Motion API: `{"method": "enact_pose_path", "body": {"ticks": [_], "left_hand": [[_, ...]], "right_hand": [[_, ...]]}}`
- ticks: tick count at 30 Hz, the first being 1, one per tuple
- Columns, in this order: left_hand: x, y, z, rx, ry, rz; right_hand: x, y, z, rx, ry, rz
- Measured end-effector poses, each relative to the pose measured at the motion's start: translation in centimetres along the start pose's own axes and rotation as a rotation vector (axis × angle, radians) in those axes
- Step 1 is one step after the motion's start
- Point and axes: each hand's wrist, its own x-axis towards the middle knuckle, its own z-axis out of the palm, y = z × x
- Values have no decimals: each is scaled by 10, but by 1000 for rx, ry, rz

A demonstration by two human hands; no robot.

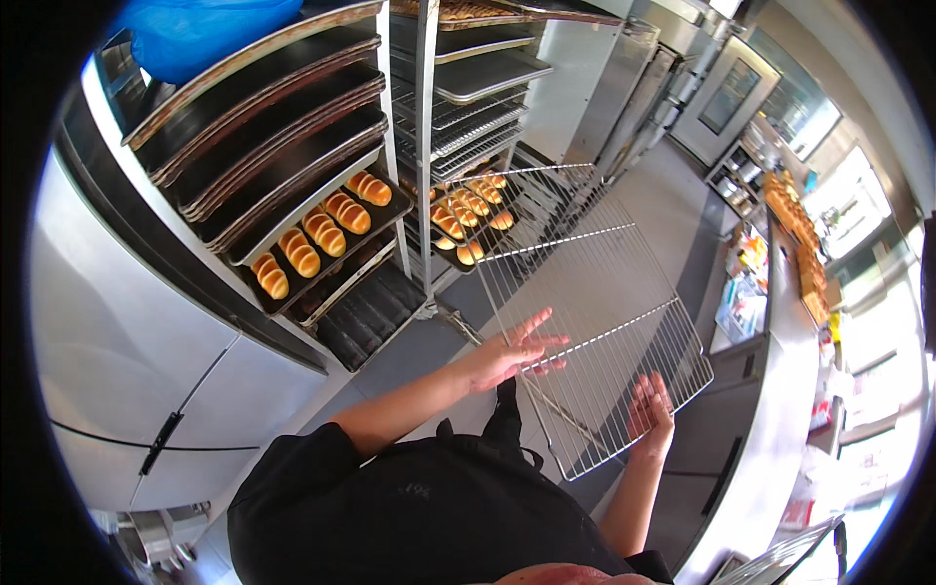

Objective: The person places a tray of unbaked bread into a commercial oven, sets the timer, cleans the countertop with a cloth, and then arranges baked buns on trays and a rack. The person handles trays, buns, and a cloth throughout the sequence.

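A wire cooling rack (pixel 585 292) is held tilted in front of my body, its bars reaching away towards the shelves. My left hand (pixel 512 355) supports its left edge, fingers spread and partly behind the wires. At the near right corner, my right hand (pixel 651 413) grips the rim, with its fingers seen through the bars. Beyond the rack, a tray of glossy bread rolls (pixel 472 201) sits low in a trolley, partly covered by the wires. Another dark tray (pixel 358 245) to the left carries several scored bread rolls (pixel 324 230).
Baking trays fill the left metal rack trolley (pixel 391 110); a blue plastic bag (pixel 212 36) lies on top. At left stands a stainless steel cabinet (pixel 146 307). A counter (pixel 790 380) runs along the right, with loaves (pixel 793 234) on it. Tiled floor (pixel 643 175) stretches towards a door (pixel 724 99).
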Motion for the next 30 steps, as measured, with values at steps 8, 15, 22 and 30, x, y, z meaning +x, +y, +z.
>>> {"method": "enact_pose_path", "body": {"ticks": [8,15,22,30], "left_hand": [[135,50,-68,-67,221,79],[188,96,-111,-148,404,182],[185,126,-143,-295,743,434],[62,-5,-128,-225,1070,69]], "right_hand": [[232,-29,33,-72,-60,177],[367,-26,79,-141,-211,324],[446,34,164,-324,-315,507],[535,106,264,-628,-417,527]]}}
